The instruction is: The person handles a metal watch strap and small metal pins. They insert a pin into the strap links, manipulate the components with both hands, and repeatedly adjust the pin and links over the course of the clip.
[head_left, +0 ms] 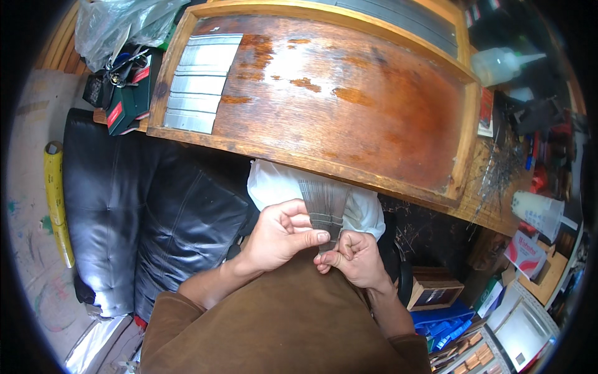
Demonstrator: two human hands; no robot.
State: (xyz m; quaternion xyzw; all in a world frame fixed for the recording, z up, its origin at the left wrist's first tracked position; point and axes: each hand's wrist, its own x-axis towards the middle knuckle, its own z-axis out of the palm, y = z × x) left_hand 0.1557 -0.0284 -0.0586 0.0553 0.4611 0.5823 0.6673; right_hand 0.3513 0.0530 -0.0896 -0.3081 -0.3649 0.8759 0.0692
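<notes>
A fan-shaped sheaf of thin grey strands (pixel 325 202), bound across by fine lines of thread, hangs in front of my body. My left hand (pixel 283 234) grips its left edge, thumb laid across the front and fingers behind. At the narrow lower end, my right hand (pixel 355 258) is closed in a pinch; what sits between its fingertips is too small to make out. Behind the sheaf is a white plastic bag (pixel 271 184). On the wooden tray (pixel 299 148) beyond, several flat silvery strips with dark bands (pixel 198 84) lie in a column at the left.
Brown wet-looking patches mark the tray's floor. A squeeze bottle (pixel 498 67) and a tangle of thin dark wires (pixel 498 168) are at its right. Small dark green boxes (pixel 124 111) stand at its left corner. A black padded seat (pixel 168 212) fills the left side.
</notes>
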